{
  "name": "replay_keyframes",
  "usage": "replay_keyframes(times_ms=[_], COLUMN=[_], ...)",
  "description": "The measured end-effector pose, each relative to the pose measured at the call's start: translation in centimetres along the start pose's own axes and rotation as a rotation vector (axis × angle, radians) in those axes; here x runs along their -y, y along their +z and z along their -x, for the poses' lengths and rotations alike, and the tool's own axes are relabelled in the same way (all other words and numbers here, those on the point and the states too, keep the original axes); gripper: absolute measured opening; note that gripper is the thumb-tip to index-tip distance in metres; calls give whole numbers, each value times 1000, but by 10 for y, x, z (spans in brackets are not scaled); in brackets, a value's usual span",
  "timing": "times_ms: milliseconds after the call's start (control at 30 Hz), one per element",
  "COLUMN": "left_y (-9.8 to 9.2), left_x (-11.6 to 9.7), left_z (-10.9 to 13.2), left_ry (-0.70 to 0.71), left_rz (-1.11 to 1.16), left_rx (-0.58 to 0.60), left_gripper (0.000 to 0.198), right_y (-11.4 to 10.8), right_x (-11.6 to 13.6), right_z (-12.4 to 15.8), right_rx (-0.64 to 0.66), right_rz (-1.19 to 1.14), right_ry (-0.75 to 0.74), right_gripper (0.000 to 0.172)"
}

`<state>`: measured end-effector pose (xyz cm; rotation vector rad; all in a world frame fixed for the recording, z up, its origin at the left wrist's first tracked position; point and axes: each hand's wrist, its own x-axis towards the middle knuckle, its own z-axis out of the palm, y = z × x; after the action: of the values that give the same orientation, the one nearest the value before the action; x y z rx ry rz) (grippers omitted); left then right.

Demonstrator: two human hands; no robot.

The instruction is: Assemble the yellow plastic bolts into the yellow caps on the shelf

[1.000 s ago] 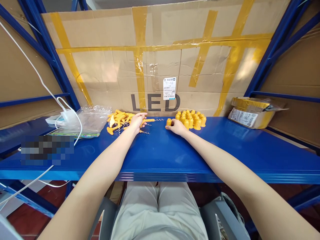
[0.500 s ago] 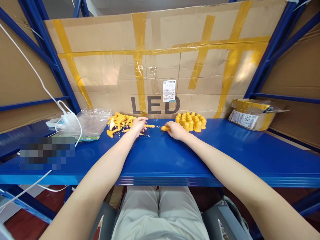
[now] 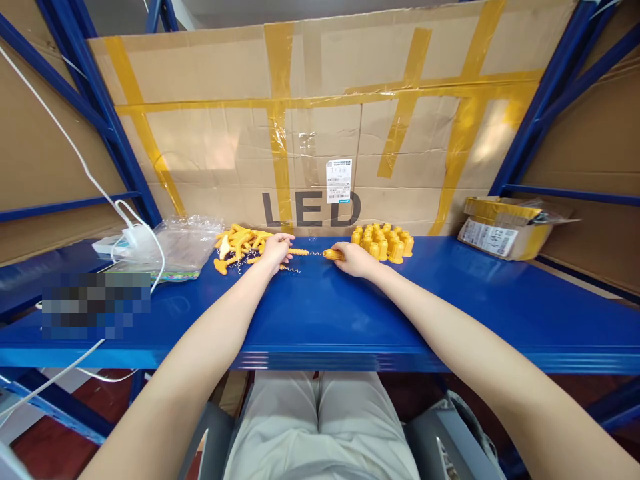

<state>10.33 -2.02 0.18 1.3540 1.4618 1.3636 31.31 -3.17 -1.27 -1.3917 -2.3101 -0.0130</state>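
Between the fingers of my left hand is a yellow corkscrew-like piece, its metal spiral pointing right. My right hand is closed around a yellow ridged cap, held on its side with one end toward the spiral. The spiral's tip stops close to that cap; whether they touch I cannot tell. Left of my left hand lies a pile of yellow corkscrew-like pieces with T-shaped handles. Several yellow caps stand upright in a group behind my right hand.
The blue shelf carries everything. A large cardboard box stands along the back. At right is a small open carton. A clear plastic bag and a white cable lie at left, near a blurred-out patch.
My right hand and the cap have shifted very slightly to the right. My left hand and the corkscrew-like piece stay almost where they were.
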Motion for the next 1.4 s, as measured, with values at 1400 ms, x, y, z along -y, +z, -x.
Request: replay_keyframes(times_ms=[1400], left_y=[-7], left_x=[2], left_z=[1], left_ry=[418], left_rz=[-874], left_rx=[210], left_gripper=[13], right_y=[-15], right_x=[2], right_z=[5], right_rx=[137], right_rz=[-742], right_ry=[286], right_gripper=[30])
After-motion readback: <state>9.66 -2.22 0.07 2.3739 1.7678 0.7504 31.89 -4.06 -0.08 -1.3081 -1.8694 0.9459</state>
